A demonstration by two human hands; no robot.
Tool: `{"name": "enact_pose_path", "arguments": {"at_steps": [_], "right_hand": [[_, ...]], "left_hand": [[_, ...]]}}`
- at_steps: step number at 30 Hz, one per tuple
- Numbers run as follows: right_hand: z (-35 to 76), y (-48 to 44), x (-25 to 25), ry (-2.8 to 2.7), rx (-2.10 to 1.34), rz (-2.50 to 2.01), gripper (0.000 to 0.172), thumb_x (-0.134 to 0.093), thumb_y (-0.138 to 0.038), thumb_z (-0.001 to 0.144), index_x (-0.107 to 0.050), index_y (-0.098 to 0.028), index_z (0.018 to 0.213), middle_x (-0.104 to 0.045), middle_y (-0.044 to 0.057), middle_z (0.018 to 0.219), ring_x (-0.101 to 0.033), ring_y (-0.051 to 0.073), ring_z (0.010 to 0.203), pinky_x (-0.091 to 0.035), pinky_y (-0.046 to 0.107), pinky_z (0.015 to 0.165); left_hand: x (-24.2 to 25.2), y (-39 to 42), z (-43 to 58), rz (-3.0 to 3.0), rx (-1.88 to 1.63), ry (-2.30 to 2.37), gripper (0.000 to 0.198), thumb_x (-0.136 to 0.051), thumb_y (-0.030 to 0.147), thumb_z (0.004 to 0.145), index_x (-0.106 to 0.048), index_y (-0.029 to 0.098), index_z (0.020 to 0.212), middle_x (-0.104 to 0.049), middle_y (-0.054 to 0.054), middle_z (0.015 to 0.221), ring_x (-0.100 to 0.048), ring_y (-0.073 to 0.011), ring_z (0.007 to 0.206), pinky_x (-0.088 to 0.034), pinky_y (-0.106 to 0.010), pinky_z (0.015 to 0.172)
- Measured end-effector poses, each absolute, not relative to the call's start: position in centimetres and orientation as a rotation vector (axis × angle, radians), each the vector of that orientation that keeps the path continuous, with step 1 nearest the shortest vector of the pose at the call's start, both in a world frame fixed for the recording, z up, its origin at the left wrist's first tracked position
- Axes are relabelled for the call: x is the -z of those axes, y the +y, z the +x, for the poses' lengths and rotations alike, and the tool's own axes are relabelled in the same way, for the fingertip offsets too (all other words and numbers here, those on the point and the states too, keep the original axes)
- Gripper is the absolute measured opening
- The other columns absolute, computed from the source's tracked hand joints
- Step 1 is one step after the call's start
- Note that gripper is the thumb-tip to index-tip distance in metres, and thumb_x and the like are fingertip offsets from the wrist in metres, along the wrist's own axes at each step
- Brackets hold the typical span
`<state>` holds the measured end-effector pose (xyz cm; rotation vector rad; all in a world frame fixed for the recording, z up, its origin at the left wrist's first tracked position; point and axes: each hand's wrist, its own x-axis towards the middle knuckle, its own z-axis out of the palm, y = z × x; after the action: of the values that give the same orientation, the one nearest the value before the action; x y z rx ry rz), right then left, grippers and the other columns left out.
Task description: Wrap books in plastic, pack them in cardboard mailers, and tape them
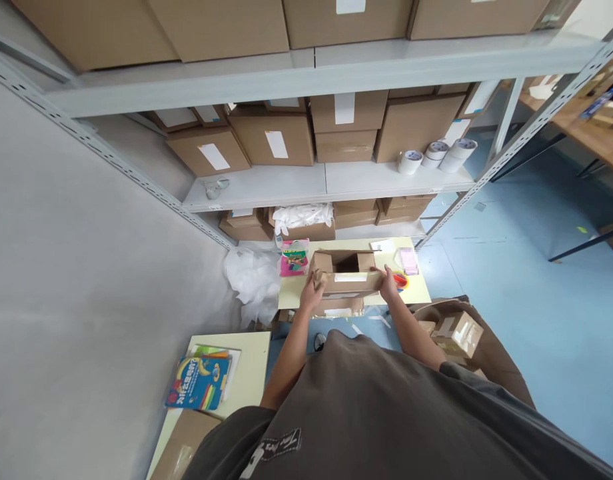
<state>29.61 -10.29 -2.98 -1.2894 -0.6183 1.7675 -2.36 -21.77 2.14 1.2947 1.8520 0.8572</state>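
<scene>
A cardboard box is held between my two hands in the middle of the head view, over a pale yellow table. Its top looks partly open, showing a dark inside, and a white label is on the near side. My left hand grips the left end. At the right end, my right hand is closed on the edge. A pink book or packet lies to the left. On the right are a red and yellow round item and a pink pad.
Metal shelving holds several boxes, tape rolls and white gloves. White plastic bags sit left of the table. A side table bears a blue book. A large carton with boxes stands right.
</scene>
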Motion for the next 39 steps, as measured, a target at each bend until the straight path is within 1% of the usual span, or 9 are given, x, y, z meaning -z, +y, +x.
{"name": "enact_pose_path", "arguments": {"at_steps": [3, 6, 9, 14, 21, 25, 31, 36, 39], "right_hand": [[28.8, -10.7, 2.0, -0.729, -1.754, -1.242, 0.073, -0.067, -0.083, 0.074, -0.084, -0.025, 0.115, -0.084, 0.006, 0.110, -0.069, 0.035, 0.126, -0.054, 0.042, 0.106], [28.0, -11.2, 1.0, -0.907, -1.628, -1.267, 0.064, -0.081, -0.070, 0.072, -0.082, -0.028, 0.120, -0.081, 0.004, 0.123, -0.063, 0.033, 0.134, -0.049, 0.042, 0.114], [27.2, -11.5, 0.3, -1.032, -1.577, -1.296, 0.064, -0.089, -0.057, 0.068, -0.078, -0.032, 0.126, -0.077, 0.003, 0.133, -0.062, 0.033, 0.132, -0.049, 0.043, 0.113], [27.1, -11.2, -0.1, -1.035, -1.518, -1.342, 0.063, -0.087, -0.054, 0.066, -0.076, -0.030, 0.124, -0.076, 0.005, 0.131, -0.063, 0.033, 0.126, -0.050, 0.045, 0.109], [28.9, -10.8, -1.0, -1.040, -1.490, -1.331, 0.052, -0.090, -0.048, 0.062, -0.077, -0.028, 0.108, -0.079, 0.005, 0.117, -0.065, 0.034, 0.120, -0.052, 0.047, 0.104], [28.8, -10.9, -2.4, -1.070, -1.529, -1.288, 0.052, -0.090, -0.049, 0.066, -0.079, -0.028, 0.112, -0.080, 0.006, 0.120, -0.066, 0.036, 0.123, -0.053, 0.048, 0.104], [25.5, -10.7, -3.5, -1.067, -1.604, -1.179, 0.056, -0.089, -0.050, 0.071, -0.079, -0.033, 0.124, -0.079, 0.004, 0.128, -0.066, 0.036, 0.127, -0.052, 0.050, 0.109], [22.5, -10.4, -3.3, -1.124, -1.611, -1.212, 0.060, -0.090, -0.054, 0.069, -0.078, -0.031, 0.124, -0.080, 0.004, 0.124, -0.065, 0.036, 0.127, -0.052, 0.048, 0.109], [22.9, -9.9, -3.2, -1.151, -1.552, -1.277, 0.059, -0.090, -0.057, 0.069, -0.077, -0.029, 0.120, -0.080, 0.006, 0.124, -0.065, 0.037, 0.124, -0.053, 0.047, 0.105]], "left_hand": [[-2.0, -21.5, -2.5, 1.247, -0.910, 1.905, 0.071, -0.048, 0.069, 0.105, -0.052, 0.028, 0.163, -0.043, -0.008, 0.176, -0.036, -0.0308, 0.164, -0.033, -0.045, 0.133], [-2.2, -21.2, -3.0, 1.227, -0.949, 1.936, 0.075, -0.052, 0.070, 0.103, -0.049, 0.028, 0.166, -0.044, -0.009, 0.175, -0.038, -0.0308, 0.163, -0.034, -0.044, 0.133], [-2.4, -21.2, -3.2, 1.191, -0.983, 1.976, 0.080, -0.050, 0.068, 0.105, -0.037, 0.026, 0.172, -0.043, -0.010, 0.175, -0.041, -0.0297, 0.162, -0.036, -0.042, 0.131], [-2.5, -21.5, -2.0, 1.115, -0.913, 2.039, 0.089, -0.050, 0.068, 0.105, -0.022, 0.025, 0.177, -0.045, -0.012, 0.173, -0.050, -0.0342, 0.155, -0.044, -0.045, 0.123], [-3.1, -22.6, 0.4, 1.108, -0.910, 2.038, 0.081, -0.051, 0.072, 0.104, -0.044, 0.025, 0.170, -0.063, -0.014, 0.158, -0.059, -0.0364, 0.146, -0.047, -0.045, 0.120], [-5.1, -23.6, 0.2, 1.182, -0.900, 2.071, 0.080, -0.051, 0.071, 0.104, -0.044, 0.027, 0.171, -0.067, -0.014, 0.154, -0.063, -0.0400, 0.140, -0.049, -0.049, 0.119], [-7.2, -24.5, -2.6, 1.258, -1.047, 2.127, 0.082, -0.053, 0.069, 0.103, -0.040, 0.027, 0.173, -0.049, -0.010, 0.171, -0.050, -0.0408, 0.152, -0.040, -0.049, 0.128], [-5.6, -23.6, -6.2, 1.050, -0.974, 2.123, 0.082, -0.051, 0.071, 0.104, -0.041, 0.027, 0.172, -0.067, -0.012, 0.154, -0.059, -0.0382, 0.145, -0.046, -0.048, 0.122], [-4.2, -22.6, -6.5, 1.021, -0.943, 2.030, 0.079, -0.050, 0.071, 0.105, -0.045, 0.026, 0.169, -0.069, -0.013, 0.151, -0.060, -0.0370, 0.145, -0.047, -0.046, 0.120]]}}
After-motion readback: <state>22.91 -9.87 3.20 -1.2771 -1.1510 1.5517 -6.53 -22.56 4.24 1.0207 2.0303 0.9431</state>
